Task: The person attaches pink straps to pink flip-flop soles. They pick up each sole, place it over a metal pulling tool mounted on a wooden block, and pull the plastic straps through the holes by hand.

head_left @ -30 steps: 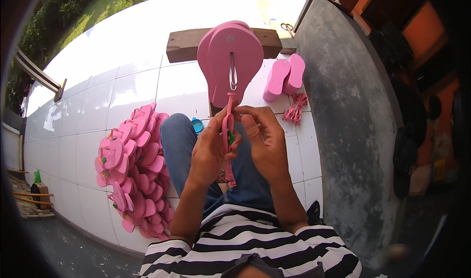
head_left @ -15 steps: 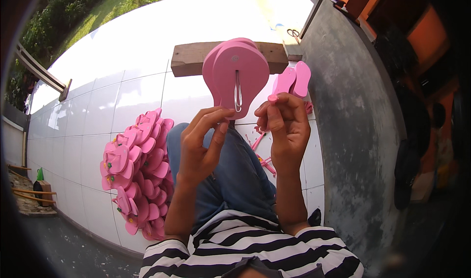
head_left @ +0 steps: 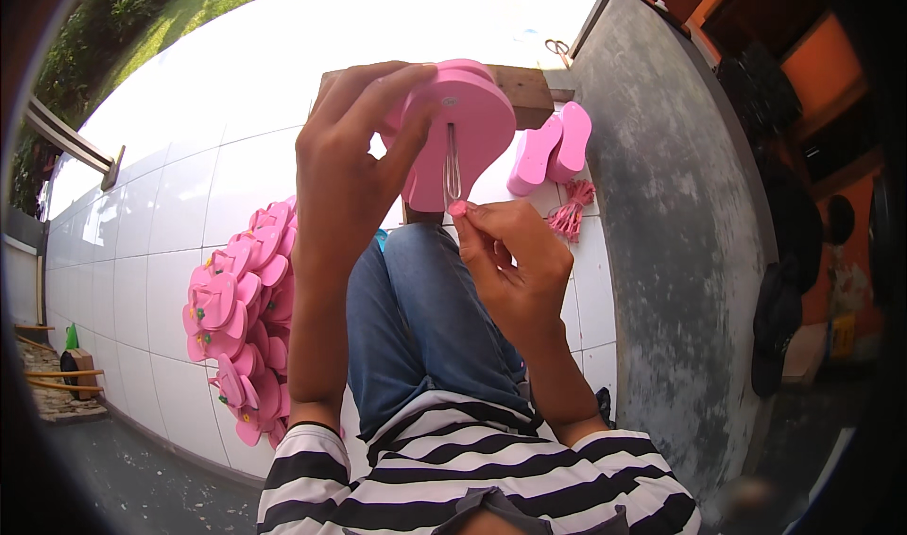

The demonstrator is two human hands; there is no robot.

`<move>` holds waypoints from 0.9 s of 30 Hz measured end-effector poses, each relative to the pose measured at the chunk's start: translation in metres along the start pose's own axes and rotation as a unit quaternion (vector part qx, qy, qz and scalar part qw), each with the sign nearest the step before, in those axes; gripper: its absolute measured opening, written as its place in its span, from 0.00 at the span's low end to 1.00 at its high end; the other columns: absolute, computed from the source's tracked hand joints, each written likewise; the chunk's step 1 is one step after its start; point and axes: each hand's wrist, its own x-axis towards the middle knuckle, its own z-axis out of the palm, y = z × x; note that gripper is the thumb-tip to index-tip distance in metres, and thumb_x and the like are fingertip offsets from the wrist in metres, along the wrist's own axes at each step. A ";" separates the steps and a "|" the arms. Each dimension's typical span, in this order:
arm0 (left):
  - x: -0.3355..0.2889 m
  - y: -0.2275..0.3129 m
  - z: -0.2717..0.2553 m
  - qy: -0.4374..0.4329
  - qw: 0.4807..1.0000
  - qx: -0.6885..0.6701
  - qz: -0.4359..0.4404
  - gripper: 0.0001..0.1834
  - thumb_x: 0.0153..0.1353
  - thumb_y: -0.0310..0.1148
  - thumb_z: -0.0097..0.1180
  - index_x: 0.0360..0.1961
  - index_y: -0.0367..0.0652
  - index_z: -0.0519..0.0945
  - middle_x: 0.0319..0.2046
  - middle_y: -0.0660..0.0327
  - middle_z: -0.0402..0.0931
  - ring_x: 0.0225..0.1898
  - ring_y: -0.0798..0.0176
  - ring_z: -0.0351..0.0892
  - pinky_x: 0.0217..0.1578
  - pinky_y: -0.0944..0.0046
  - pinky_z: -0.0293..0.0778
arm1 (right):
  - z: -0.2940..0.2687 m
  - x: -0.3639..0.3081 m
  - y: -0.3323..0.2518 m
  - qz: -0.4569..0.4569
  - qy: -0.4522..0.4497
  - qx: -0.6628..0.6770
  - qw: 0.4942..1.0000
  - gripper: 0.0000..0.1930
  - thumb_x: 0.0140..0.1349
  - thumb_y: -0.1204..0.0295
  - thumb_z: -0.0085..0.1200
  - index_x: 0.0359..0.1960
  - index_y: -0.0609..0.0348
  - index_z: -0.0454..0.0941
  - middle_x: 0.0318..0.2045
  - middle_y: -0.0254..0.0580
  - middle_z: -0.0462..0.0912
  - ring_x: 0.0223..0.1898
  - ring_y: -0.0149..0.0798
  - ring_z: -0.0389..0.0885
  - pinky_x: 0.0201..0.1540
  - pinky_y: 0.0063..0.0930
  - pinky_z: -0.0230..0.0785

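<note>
Pink flip-flop soles, at least two stacked, stand in front of me against a wooden block [head_left: 524, 99]. My left hand [head_left: 348, 143] is closed round the left edge of the front sole [head_left: 484, 129], thumb on its near face and fingers over the top. From a hole in that sole hangs a narrow metal loop [head_left: 453, 157], like a long hairpin. My right hand [head_left: 521, 263] pinches a small round pink strap end [head_left: 458, 208] between thumb and forefinger, right at the loop's lower tip. Whether the strap end is threaded through the loop, I cannot tell.
Left of my legs is a big pile of finished pink flip-flops [head_left: 231, 299]. On the right lie stacked loose soles [head_left: 536, 155] and a bundle of pink straps [head_left: 573, 212]. Scissors [head_left: 557, 48] rest beyond the block. A grey concrete ledge [head_left: 680, 242] borders the white tiles.
My left hand has risen from below the sole and taken hold of its left edge. My right hand has brought the strap end left and down to the loop's tip.
</note>
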 end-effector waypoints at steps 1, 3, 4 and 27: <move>0.002 0.003 0.000 -0.005 1.000 -0.002 -0.011 0.13 0.57 0.31 0.66 0.44 0.43 0.84 0.43 0.59 0.81 0.42 0.56 0.79 0.40 0.58 0.78 | -0.001 0.001 -0.002 -0.004 -0.010 -0.012 1.000 0.05 0.59 0.78 0.63 0.36 0.62 0.80 0.30 0.42 0.81 0.23 0.37 0.80 0.25 0.27 0.71; 0.006 0.006 -0.002 -0.006 0.999 0.029 0.013 0.12 0.56 0.30 0.67 0.41 0.41 0.83 0.43 0.58 0.81 0.39 0.58 0.81 0.38 0.60 0.79 | -0.006 0.007 -0.003 -0.013 -0.046 -0.039 0.998 0.05 0.58 0.78 0.63 0.35 0.62 0.79 0.29 0.41 0.80 0.24 0.40 0.80 0.26 0.29 0.71; 0.009 0.007 -0.004 -0.002 0.997 0.063 0.047 0.11 0.56 0.30 0.67 0.41 0.40 0.83 0.43 0.58 0.81 0.37 0.59 0.82 0.37 0.62 0.80 | -0.009 0.012 -0.003 -0.020 -0.065 -0.052 0.996 0.05 0.57 0.78 0.63 0.34 0.62 0.78 0.28 0.40 0.80 0.25 0.41 0.80 0.26 0.31 0.71; -0.060 0.029 0.033 0.039 0.903 -0.394 -0.168 0.12 0.72 0.33 0.51 0.51 0.38 0.76 0.41 0.63 0.77 0.47 0.70 0.75 0.48 0.69 0.71 | -0.002 0.041 0.031 0.080 -0.111 0.233 0.963 0.17 0.61 0.69 0.65 0.50 0.58 0.79 0.43 0.40 0.83 0.46 0.33 0.81 0.49 0.29 0.74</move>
